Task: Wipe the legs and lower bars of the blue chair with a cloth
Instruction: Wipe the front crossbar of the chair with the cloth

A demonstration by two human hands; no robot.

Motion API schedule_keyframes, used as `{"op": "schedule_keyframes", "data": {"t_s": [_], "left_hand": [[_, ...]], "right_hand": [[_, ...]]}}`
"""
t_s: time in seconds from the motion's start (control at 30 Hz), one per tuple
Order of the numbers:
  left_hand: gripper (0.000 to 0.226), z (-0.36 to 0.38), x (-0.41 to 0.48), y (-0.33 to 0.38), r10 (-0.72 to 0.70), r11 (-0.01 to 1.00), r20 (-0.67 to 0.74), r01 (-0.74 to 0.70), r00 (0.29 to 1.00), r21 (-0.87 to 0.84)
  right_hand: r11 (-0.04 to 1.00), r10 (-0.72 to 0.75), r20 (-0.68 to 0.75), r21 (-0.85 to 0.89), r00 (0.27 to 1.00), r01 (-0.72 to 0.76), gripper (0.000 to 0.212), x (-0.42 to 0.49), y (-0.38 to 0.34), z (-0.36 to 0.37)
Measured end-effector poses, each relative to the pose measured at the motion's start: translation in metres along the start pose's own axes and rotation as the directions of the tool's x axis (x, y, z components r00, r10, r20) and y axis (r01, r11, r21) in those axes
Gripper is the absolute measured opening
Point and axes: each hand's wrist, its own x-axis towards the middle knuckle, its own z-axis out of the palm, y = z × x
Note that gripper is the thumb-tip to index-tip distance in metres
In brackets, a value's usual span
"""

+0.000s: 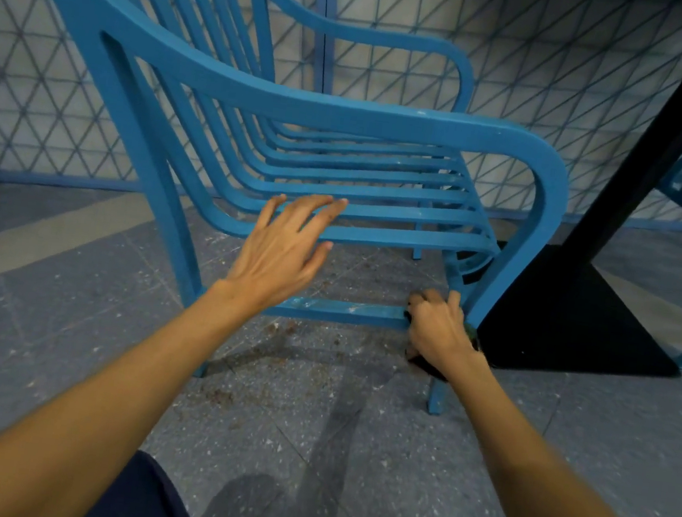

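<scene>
Wiping the near lower bar (333, 310) of the blue chair (346, 118), I have my right hand (437, 329), grip clamped on the cloth (421, 363), at the bar's right end. My left hand (281, 247) rests spread on the seat (397, 237); next, I'd stroke down the adjoining leg (437, 399).

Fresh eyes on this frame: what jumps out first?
The blue chair fills the view, side-on, against a latticed wall. Low down, the right hand grips a dark cloth where the lower bar meets the front leg, while the left hand spreads open at the seat edge. A black table base stands just right of the chair.
</scene>
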Motion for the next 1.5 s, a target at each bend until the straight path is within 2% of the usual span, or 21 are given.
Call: {"op": "schedule_keyframes", "data": {"t_s": [0.17,0.27,0.37,0.43,0.53,0.6,0.7,0.77,0.83,0.87,0.9,0.97,1.03,1.07,1.13,1.2,1.23,1.3,1.37,1.4,1.5], "left_hand": [[0.065,0.02,-0.009,-0.016,-0.257,0.964,0.266,0.265,0.929,0.007],[0.066,0.027,-0.027,-0.029,-0.333,0.932,0.363,0.362,0.87,-0.012],[0.067,0.034,-0.056,-0.04,-0.358,0.909,0.367,0.41,0.859,-0.072],[0.068,0.037,-0.063,-0.043,-0.357,0.907,0.357,0.411,0.863,-0.087],[0.064,0.035,-0.055,-0.045,-0.373,0.907,0.346,0.417,0.861,-0.061],[0.061,0.033,-0.046,-0.047,-0.387,0.902,0.356,0.43,0.85,-0.047],[0.061,0.033,-0.032,-0.05,-0.398,0.895,0.391,0.444,0.83,-0.03],[0.063,0.035,-0.029,-0.049,-0.403,0.887,0.419,0.461,0.813,-0.041],[0.066,0.037,-0.031,-0.049,-0.402,0.878,0.429,0.474,0.809,-0.072],[0.067,0.038,-0.032,-0.048,-0.395,0.879,0.427,0.47,0.813,-0.081],[0.068,0.038,-0.034,-0.049,-0.388,0.882,0.424,0.463,0.818,-0.086],[0.068,0.038,-0.035,-0.051,-0.38,0.886,0.422,0.455,0.823,-0.091],[0.069,0.039,-0.036,-0.052,-0.38,0.881,0.412,0.46,0.828,-0.113],[0.069,0.041,-0.035,-0.053,-0.382,0.875,0.399,0.466,0.833,-0.135],[0.07,0.045,-0.036,-0.053,-0.386,0.863,0.369,0.472,0.845,-0.178],[0.071,0.046,-0.035,-0.053,-0.388,0.861,0.359,0.473,0.849,-0.188],[0.071,0.046,-0.035,-0.053,-0.389,0.86,0.362,0.475,0.847,-0.185],[0.071,0.045,-0.034,-0.054,-0.38,0.867,0.364,0.464,0.851,-0.181],[0.071,0.045,-0.035,-0.054,-0.377,0.866,0.363,0.463,0.852,-0.186],[0.072,0.044,-0.035,-0.054,-0.381,0.863,0.366,0.469,0.849,-0.188],[0.072,0.042,-0.037,-0.054,-0.382,0.863,0.385,0.473,0.84,-0.176]], "right_hand": [[0.96,-0.203,-0.115,0.171,0.972,0.221,0.043,-0.009,-0.023,0.014],[0.955,-0.247,-0.146,0.129,0.958,0.265,0.051,-0.028,0.001,0.012],[0.983,-0.181,-0.144,0.016,0.973,0.185,0.055,-0.033,0.035,0.001],[0.987,-0.156,-0.094,-0.056,0.983,0.151,0.044,-0.023,0.037,-0.011],[0.996,-0.085,0.004,-0.028,0.996,0.086,0.031,-0.001,0.012,-0.023],[1.0,-0.004,-0.019,0.006,1.0,0.004,0.028,0.007,-0.003,-0.021],[0.991,0.135,-0.079,0.007,0.988,-0.135,0.037,0.008,-0.018,-0.01],[0.999,0.048,-0.163,0.007,0.985,-0.047,0.044,-0.003,-0.024,0.003],[0.986,-0.122,-0.255,0.077,0.959,0.146,0.047,-0.02,-0.017,0.01],[0.964,-0.193,-0.254,0.13,0.948,0.231,0.05,-0.027,-0.007,0.012],[0.946,-0.252,-0.199,0.157,0.947,0.284,0.057,-0.033,0.005,0.011],[0.944,-0.314,-0.045,0.095,0.948,0.317,0.073,-0.038,0.025,0.003],[0.956,-0.294,0.009,0.013,0.956,0.293,0.069,-0.028,0.034,-0.004],[0.966,-0.258,-0.008,0.028,0.966,0.258,0.064,-0.02,0.033,-0.007],[0.97,-0.115,-0.025,0.214,0.993,0.118,0.048,-0.004,0.024,-0.016],[0.928,0.031,0.01,0.371,0.999,-0.032,0.032,0.009,0.012,-0.022],[0.919,0.073,0.029,0.385,0.997,-0.079,0.03,0.014,0.007,-0.022],[0.957,0.081,0.117,0.269,0.99,-0.11,0.035,0.014,-0.008,-0.026],[0.993,0.004,0.266,0.116,0.964,-0.036,0.045,0.007,-0.018,-0.025],[0.998,-0.028,0.291,0.069,0.956,0.008,0.052,0.002,-0.02,-0.023],[0.996,-0.094,0.162,0.006,0.982,0.094,0.06,-0.01,-0.011,-0.017]]}}
